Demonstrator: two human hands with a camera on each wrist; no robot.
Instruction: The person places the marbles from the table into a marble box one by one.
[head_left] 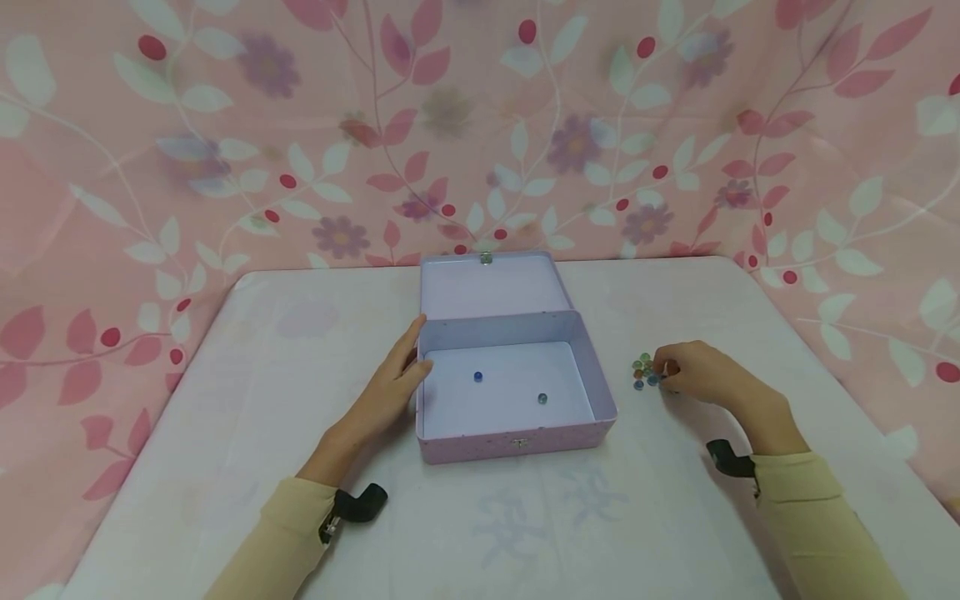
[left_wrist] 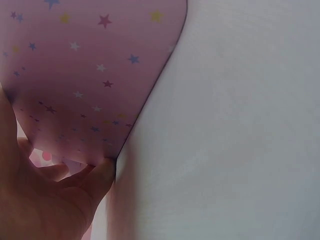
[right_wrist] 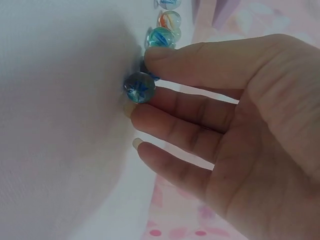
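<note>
A pink, star-printed tin box (head_left: 517, 450) with a lilac inside stands with its hinged lid (head_left: 491, 287) laid back. Inside it lie a dark blue marble (head_left: 478, 377) and a clear bluish marble (head_left: 542, 399). My left hand (head_left: 386, 392) grips the box's left side, its thumb at the rim and its fingers along the outer wall (left_wrist: 95, 90). Right of the box, my right hand (head_left: 701, 373) is down at a cluster of glass marbles (head_left: 638, 375). Thumb and fingers pinch a dark blue marble (right_wrist: 146, 65), partly hidden; another blue-streaked marble (right_wrist: 140, 88) sits right at the fingertips.
A white cloth (head_left: 300, 333) with faint prints covers the table. Behind it hangs a pink curtain (head_left: 480, 125) with leaves and flowers. In the right wrist view, a green-blue marble (right_wrist: 161, 39) and an orange-streaked marble (right_wrist: 169, 20) lie beyond the thumb.
</note>
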